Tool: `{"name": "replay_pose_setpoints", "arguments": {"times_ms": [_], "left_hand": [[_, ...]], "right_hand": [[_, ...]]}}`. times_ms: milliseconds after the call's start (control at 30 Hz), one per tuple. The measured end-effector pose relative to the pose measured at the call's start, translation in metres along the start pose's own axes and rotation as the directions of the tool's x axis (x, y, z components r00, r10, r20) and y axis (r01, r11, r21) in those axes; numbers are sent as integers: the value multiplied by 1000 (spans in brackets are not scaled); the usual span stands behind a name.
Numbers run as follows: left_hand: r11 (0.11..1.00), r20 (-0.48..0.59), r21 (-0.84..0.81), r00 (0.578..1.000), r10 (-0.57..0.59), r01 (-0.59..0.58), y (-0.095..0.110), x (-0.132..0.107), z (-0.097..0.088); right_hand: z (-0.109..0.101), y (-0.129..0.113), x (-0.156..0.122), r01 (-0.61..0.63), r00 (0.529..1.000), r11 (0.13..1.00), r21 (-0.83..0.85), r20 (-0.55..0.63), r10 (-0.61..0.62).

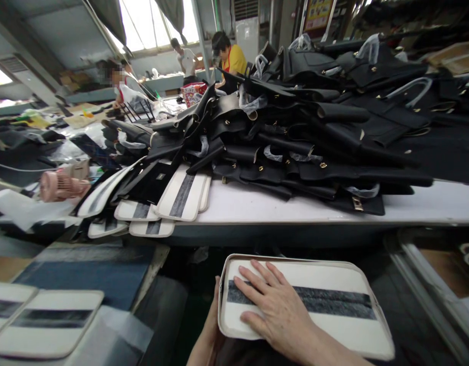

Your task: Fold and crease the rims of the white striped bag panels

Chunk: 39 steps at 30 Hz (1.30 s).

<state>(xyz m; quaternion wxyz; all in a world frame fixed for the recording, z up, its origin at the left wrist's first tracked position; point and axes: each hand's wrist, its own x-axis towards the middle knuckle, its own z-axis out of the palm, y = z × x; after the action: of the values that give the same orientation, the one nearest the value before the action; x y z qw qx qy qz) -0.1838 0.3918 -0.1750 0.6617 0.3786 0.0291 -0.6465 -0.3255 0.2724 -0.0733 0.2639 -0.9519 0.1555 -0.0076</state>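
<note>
A white rectangular bag panel (333, 277) with rounded corners, a raised rim and a dark grey lengthwise stripe lies low in the head view, its right end tilted toward me. My right hand (276, 310) rests flat on its left half, fingers spread over the stripe. At the panel's left edge, my left hand (212, 323) grips from the side and below; most of its fingers are hidden behind the panel. Similar striped white pieces (47, 320) lie on a surface at the lower left.
Black bags (280, 137) with gold fittings and plastic-wrapped handles are heaped on a white table (249, 203) ahead. More white striped pieces (183, 195) overhang its left front edge. A pink fan (61, 185) stands at the left. Several people, one in a yellow top (236, 60), are farther back.
</note>
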Motion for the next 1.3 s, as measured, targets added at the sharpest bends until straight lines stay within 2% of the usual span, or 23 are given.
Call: {"name": "replay_pose_setpoints", "arguments": {"times_ms": [67, 100, 133, 200, 267, 333, 400, 467, 667, 767, 933, 1100, 1133, 1200, 1300], "left_hand": [[978, -91, 187, 989, 113, -94, 11, -14, 1], [929, -113, 337, 974, 199, -150, 18, -22, 3], [845, -110, 498, 952, 286, -196, 26, -29, 6], [611, -52, 760, 915, 400, -224, 41, -43, 15], [386, 9, 897, 885, 466, -213, 51, -53, 26], [213, 69, 954, 844, 532, -212, 53, -59, 34], [91, 120, 973, 806, 580, -210, 51, -62, 39], [18, 155, 978, 786, 599, -207, 49, -63, 42], [-110, 234, 972, 796, 558, -208, 55, -61, 43], [-202, 289, 956, 785, 548, -211, 57, -60, 40], [-275, 331, 941, 696, 637, -196, 51, -62, 39], [-429, 498, 864, 560, 662, -262, 47, -62, 46], [-466, 528, 845, 545, 651, -262, 47, -61, 46], [-536, 573, 808, 541, 616, -246, 48, -59, 45], [-637, 630, 738, 562, 535, -221, 50, -59, 44]], "right_hand": [[0, 0, 0, 3, 1000, 1000, -2, -6, -3], [1, 0, -1, 4, 1000, 1000, -4, -8, -4], [1, 0, -1, 8, 1000, 1000, -6, -10, -8], [1, -1, -3, 15, 1000, 1000, -12, -13, -15], [0, -2, -4, 17, 1000, 1000, -7, -22, -17], [0, -2, -5, 12, 999, 1000, 19, -39, -11], [-2, -1, -5, 5, 999, 999, 54, -53, -2], [-3, -1, -5, -2, 998, 997, 81, -63, 7], [-6, -1, -5, -9, 996, 994, 112, -85, 19], [-6, -1, -6, -4, 995, 994, 112, -98, 15], [-5, 0, -5, -1, 993, 992, 127, -120, 16], [-6, 0, -5, 1, 992, 991, 136, -124, 16], [-6, 1, -6, 2, 992, 991, 137, -127, 16], [-6, 1, -6, 4, 991, 990, 140, -131, 15], [-7, 1, -7, 9, 990, 989, 145, -138, 12]]}}
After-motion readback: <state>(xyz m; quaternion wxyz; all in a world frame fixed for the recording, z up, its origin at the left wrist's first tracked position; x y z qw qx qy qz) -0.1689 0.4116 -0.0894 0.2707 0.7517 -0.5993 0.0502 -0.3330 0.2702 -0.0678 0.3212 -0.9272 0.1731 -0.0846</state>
